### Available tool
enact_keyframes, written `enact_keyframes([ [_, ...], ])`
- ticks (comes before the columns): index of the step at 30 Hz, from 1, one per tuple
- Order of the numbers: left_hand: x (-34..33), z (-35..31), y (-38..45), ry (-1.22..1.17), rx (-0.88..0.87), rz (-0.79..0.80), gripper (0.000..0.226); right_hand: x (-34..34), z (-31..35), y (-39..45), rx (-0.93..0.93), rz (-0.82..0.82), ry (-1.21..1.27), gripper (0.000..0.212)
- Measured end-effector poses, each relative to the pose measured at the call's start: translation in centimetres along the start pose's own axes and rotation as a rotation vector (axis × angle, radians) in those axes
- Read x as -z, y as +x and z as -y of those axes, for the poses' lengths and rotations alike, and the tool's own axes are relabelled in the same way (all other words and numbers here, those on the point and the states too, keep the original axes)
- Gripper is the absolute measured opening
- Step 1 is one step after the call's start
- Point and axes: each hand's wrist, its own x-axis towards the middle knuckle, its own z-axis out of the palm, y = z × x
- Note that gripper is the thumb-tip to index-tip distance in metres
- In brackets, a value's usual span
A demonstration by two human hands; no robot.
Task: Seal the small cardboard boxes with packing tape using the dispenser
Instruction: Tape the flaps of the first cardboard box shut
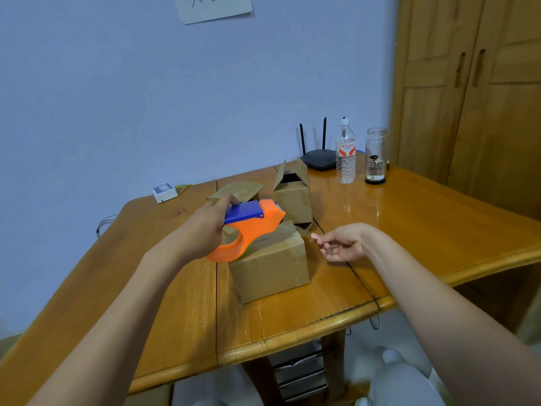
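room: pale blue wall across the upper left of the frame, wooden wardrobe at the upper right; a sheet of paper pinned at top centre
worktop: orange-brown wooden worktop [409,218] filling the middle; router, water bottle [345,153] and glass jar [376,155] at its far edge
near box: closed cardboard box [270,263] at frame centre, flaps down; clear tape seems to lie over its top seam, though glare makes that hard to confirm
far boxes: open box [292,194] just behind, flaps up; flattened cardboard to its left; both appear unsealed
dispenser: orange and blue tape dispenser [248,227] over the near box's top left edge
left grip: left hand [205,227] wrapped round the dispenser handle
right grip: right hand [339,244], right of the box, fingers loosely curled; it seems to pinch a thin tape strand, but i cannot tell for sure
progress: judged early; first box partly taped; the others remain
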Motion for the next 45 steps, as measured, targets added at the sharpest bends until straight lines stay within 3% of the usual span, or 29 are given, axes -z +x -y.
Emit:
enact_keyframes([
  [12, -0.2, 0.0, 0.2, 0.001, 0.007, 0.007, 0.059, -2.0, -2.8, 0.6, 0.030, 0.034, 0.075, 0.010],
  [17, -0.2, 0.0, 0.3, -0.004, 0.008, 0.011, 0.060, -2.5, -3.0, 0.2, 0.091, -0.024, -0.023, 0.015],
  [22, -0.1, -0.2, 0.4, 0.001, -0.006, 0.006, 0.059, -3.2, -2.1, -0.5, 0.139, -0.182, -0.264, 0.033],
  [26, -0.1, -0.2, 0.5, 0.014, -0.004, 0.017, 0.061, -3.5, -2.0, -0.8, 0.067, -0.271, -0.453, 0.062],
  [28, -0.2, -0.3, 0.6, 0.024, -0.004, 0.028, 0.061, -3.1, -2.5, -1.0, 0.048, -0.259, -0.464, 0.058],
  [32, -0.1, -0.5, 0.8, 0.041, -0.009, 0.049, 0.062, -3.6, -2.7, -0.6, 0.214, -0.363, -0.484, 0.020],
  [34, -0.1, -0.6, 0.7, 0.041, -0.006, 0.048, 0.062, -4.5, -1.8, -0.3, 0.415, -0.451, -0.470, 0.026],
  [36, -0.1, -0.4, 0.6, 0.034, -0.003, 0.039, 0.061, -5.5, -0.9, -0.8, 0.503, -0.439, -0.475, 0.025],
  [40, -0.1, -0.1, 0.3, 0.001, -0.007, 0.011, 0.058, -6.9, -0.4, -2.6, 0.454, -0.423, -0.724, 0.026],
  [45, -0.2, -0.3, 0.3, -0.023, -0.014, -0.007, 0.057, -6.0, -0.7, -3.8, 0.303, -0.261, -0.758, 0.028],
])
